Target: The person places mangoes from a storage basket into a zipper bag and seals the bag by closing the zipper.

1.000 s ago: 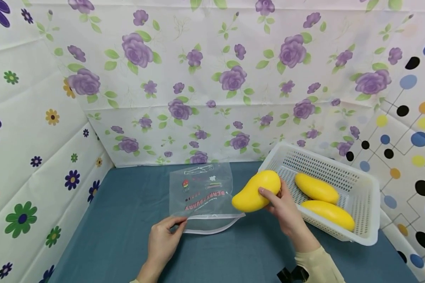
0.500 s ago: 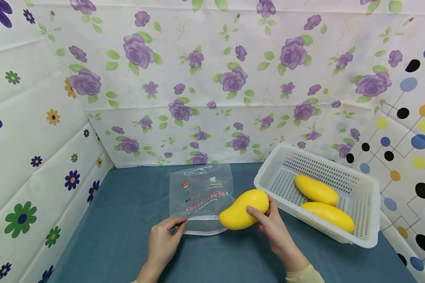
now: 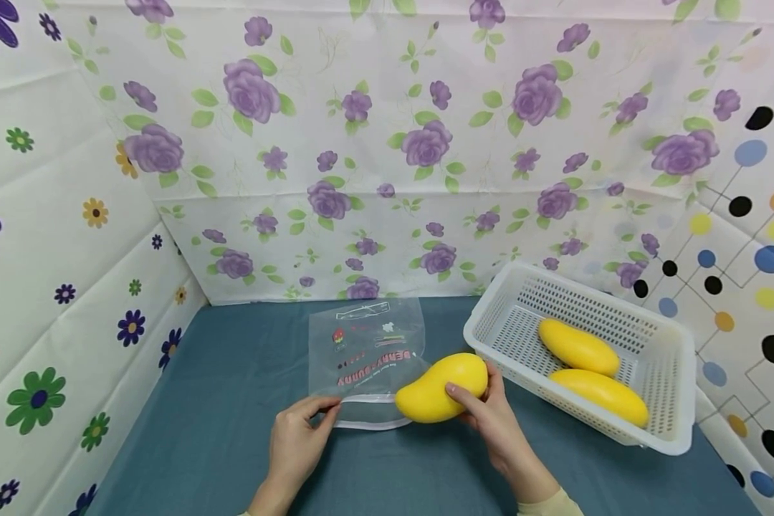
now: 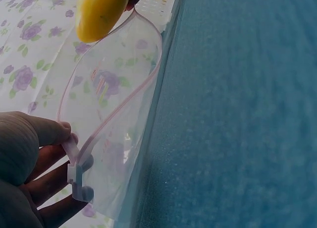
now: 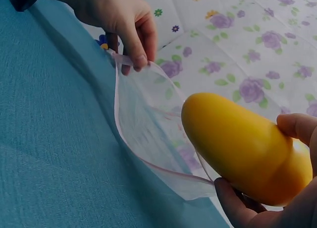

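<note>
A clear zip bag [image 3: 368, 358] with pink and red print spreads over the blue cloth, its mouth toward me. My left hand [image 3: 302, 438] pinches the left corner of that mouth. In the left wrist view the slider [image 4: 74, 173] sits by those fingers, and the bag's mouth gapes. My right hand [image 3: 493, 423] grips a yellow mango [image 3: 441, 387] by its thicker end. The mango's narrow end overlaps the right part of the bag's mouth in the head view. In the right wrist view a right fingertip [image 5: 225, 186] is right at the bag's rim, below the mango.
A white perforated basket [image 3: 667, 337] stands at the right with two more mangoes [image 3: 579, 347] in it. Flowered sheeting [image 3: 387, 143] rises behind, with a daisy-patterned sheet at the left and a dotted one [image 3: 742, 287] at the right.
My right hand has carried the mango left and toward me, from beside the basket to the bag's mouth. It has moved little in the last half second. My left hand stays put.
</note>
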A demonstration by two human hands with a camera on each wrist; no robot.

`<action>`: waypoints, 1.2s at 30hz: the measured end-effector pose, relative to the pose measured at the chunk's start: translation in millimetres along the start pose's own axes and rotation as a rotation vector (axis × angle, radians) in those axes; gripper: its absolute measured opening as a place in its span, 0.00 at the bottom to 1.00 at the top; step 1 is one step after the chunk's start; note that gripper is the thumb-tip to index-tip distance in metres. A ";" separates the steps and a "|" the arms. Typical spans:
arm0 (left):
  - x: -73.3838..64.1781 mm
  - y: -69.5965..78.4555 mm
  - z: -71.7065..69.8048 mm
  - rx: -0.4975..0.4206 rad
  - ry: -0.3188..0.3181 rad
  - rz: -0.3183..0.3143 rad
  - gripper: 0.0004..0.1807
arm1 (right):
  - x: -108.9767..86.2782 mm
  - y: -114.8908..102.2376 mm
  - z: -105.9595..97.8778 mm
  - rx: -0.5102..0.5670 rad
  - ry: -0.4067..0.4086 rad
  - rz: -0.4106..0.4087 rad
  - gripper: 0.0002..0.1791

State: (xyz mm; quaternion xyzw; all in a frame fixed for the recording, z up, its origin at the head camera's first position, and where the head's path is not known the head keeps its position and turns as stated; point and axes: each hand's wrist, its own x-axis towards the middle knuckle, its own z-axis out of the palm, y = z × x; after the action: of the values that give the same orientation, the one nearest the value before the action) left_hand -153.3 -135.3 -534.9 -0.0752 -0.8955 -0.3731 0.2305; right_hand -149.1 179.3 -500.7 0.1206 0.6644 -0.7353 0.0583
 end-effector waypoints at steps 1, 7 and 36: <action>0.0 0.1 -0.1 -0.002 -0.002 -0.002 0.11 | -0.2 0.3 0.0 -0.001 0.002 0.002 0.51; 0.1 0.1 0.2 -0.013 -0.002 0.002 0.11 | -3.3 0.6 -1.7 -0.007 0.008 0.006 0.55; 2.0 6.0 3.3 -0.046 0.028 0.002 0.09 | -22.0 19.5 0.9 -0.019 0.072 0.084 0.59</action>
State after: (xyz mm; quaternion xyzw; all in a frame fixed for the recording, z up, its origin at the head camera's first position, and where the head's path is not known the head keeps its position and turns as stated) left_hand -154.4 -128.8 -532.1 -0.0760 -0.8833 -0.3945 0.2415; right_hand -123.2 174.6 -513.7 0.1740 0.6676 -0.7209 0.0663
